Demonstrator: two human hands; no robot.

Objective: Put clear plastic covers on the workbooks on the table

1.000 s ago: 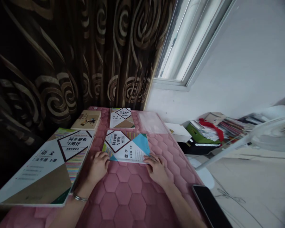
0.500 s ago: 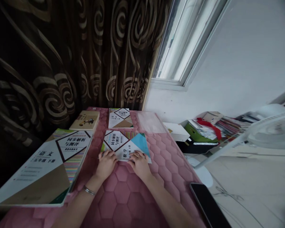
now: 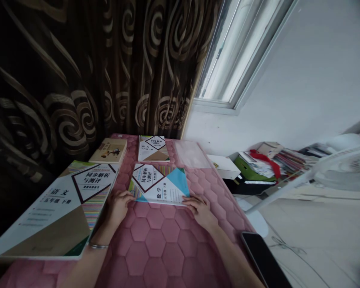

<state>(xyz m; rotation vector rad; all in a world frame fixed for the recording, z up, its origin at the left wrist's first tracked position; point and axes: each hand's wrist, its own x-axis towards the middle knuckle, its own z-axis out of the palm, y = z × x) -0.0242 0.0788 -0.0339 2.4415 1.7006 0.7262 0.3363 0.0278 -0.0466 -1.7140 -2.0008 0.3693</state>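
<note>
We read "同步解析与测评", "数学" and "五年级 下册" on the maths workbook. The large workbook on the left bears "同步解析与测评", "语文" and "五年级 下册". The far workbook repeats "同步解析与测评".

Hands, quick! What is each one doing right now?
Left hand: open, touching the blue workbook at its near left corner.
Right hand: open, touching its near right corner.

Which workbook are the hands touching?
The middle workbook, the only one with a blue triangle: left hand and right hand touch its near corners.

math workbook, white w/ blue triangle, closed, flat on pink quilted mat, near edge facing person
</note>
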